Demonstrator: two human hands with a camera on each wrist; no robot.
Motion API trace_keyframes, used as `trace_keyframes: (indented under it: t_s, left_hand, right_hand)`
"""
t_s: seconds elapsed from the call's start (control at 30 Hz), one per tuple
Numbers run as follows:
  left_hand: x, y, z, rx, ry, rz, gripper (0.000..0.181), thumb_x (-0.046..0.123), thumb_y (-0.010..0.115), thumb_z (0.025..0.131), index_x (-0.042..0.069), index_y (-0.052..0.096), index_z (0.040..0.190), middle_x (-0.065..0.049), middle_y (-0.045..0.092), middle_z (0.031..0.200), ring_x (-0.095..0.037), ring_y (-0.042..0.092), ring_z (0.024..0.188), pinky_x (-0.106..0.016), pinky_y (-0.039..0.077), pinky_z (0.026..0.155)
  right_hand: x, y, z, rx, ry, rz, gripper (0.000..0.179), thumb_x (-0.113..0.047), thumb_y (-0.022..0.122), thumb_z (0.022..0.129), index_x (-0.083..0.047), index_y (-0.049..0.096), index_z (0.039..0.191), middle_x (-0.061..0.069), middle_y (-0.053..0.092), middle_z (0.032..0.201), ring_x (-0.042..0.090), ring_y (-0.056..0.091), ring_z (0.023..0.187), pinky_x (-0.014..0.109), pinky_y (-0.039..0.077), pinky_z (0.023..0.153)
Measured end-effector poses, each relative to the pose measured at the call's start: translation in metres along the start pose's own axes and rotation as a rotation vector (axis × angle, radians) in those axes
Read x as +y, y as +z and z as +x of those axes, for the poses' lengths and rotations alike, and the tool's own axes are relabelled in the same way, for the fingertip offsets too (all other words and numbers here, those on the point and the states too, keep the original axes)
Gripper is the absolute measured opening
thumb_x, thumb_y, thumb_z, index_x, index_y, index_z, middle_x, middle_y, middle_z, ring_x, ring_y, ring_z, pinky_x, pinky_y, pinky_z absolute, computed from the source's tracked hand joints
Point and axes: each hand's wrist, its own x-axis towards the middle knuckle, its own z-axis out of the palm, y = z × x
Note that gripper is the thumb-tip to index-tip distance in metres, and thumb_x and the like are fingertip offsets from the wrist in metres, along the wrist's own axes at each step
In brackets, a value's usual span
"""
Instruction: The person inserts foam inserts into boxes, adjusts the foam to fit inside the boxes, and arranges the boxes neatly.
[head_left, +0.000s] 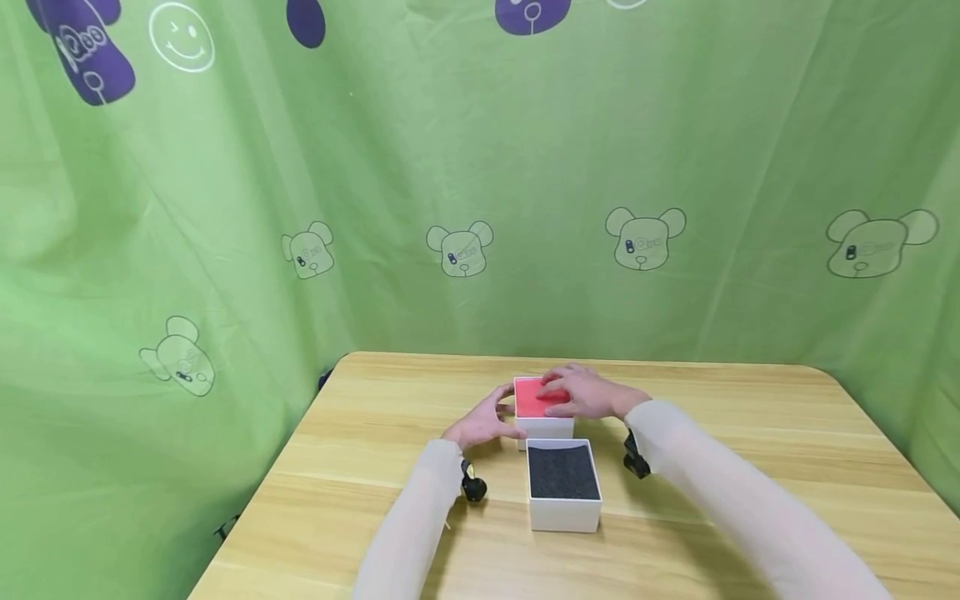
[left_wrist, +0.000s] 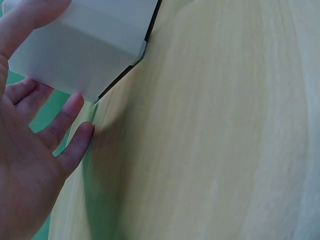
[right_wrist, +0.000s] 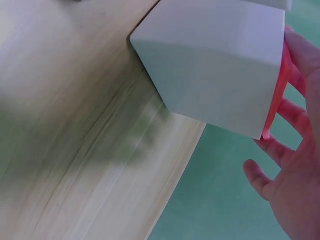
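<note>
Toward the far side of the table stands a white square box (head_left: 546,428) with a red pad (head_left: 530,399) across its top. My left hand (head_left: 482,421) holds the box's left side, thumb toward the front and fingers spread along the side. From above, my right hand (head_left: 588,392) rests its bent fingers on the red pad, the thumb near the front edge. The pad's red edge (right_wrist: 276,95) shows a little above the rim in the right wrist view. Directly in front stands a second white box (head_left: 565,515), open at the top, with dark grey material (head_left: 562,472) inside.
Both boxes stand on a light wooden table (head_left: 360,500). Its far edge lies just beyond the hands, and a green curtain (head_left: 480,167) with bear figures hangs behind. A small black wrist device (head_left: 473,486) hangs beside the left wrist, and another (head_left: 636,458) by the right.
</note>
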Motion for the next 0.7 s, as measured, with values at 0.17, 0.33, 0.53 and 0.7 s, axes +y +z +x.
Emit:
trace_keyframes:
  t_s: [0.17, 0.33, 0.53, 0.7]
  left_hand:
    - [-0.002, -0.001, 0.002, 0.000, -0.001, 0.008, 0.093, 0.002, 0.077, 0.075, 0.015, 0.023, 0.149, -0.004, 0.028, 0.150, -0.027, 0.044, 0.125, -0.033, 0.047, 0.091]
    - [-0.004, -0.003, 0.003, -0.002, -0.004, 0.016, 0.095, 0.003, 0.078, 0.075, 0.016, 0.022, 0.150, -0.002, 0.029, 0.150, -0.027, 0.043, 0.125, -0.033, 0.047, 0.091]
    - [-0.003, -0.002, 0.002, 0.008, -0.002, 0.022, 0.094, 0.002, 0.077, 0.075, 0.015, 0.022, 0.150, -0.004, 0.029, 0.150, -0.028, 0.044, 0.125, -0.034, 0.047, 0.092]
    - [-0.002, 0.001, 0.002, 0.001, -0.008, 0.007, 0.093, 0.000, 0.076, 0.076, 0.015, 0.021, 0.150, -0.005, 0.028, 0.150, -0.028, 0.044, 0.125, -0.033, 0.047, 0.091]
  right_hand:
    - [0.000, 0.001, -0.001, 0.013, -0.007, 0.006, 0.043, -0.042, 0.061, 0.090, -0.015, 0.064, 0.123, 0.012, 0.051, 0.131, 0.037, 0.040, 0.123, 0.059, 0.029, 0.100]
    - [0.005, 0.000, -0.006, 0.039, -0.011, 0.036, 0.043, -0.042, 0.062, 0.089, -0.013, 0.065, 0.121, 0.014, 0.051, 0.132, 0.038, 0.040, 0.124, 0.059, 0.029, 0.101]
    - [0.012, 0.001, -0.010, 0.053, 0.002, 0.062, 0.043, -0.043, 0.062, 0.089, -0.013, 0.066, 0.119, 0.014, 0.050, 0.132, 0.038, 0.039, 0.124, 0.059, 0.028, 0.101]
    - [0.012, 0.004, -0.011, 0.042, 0.010, 0.082, 0.044, -0.043, 0.061, 0.089, -0.012, 0.065, 0.120, 0.014, 0.051, 0.131, 0.038, 0.041, 0.123, 0.060, 0.029, 0.101]
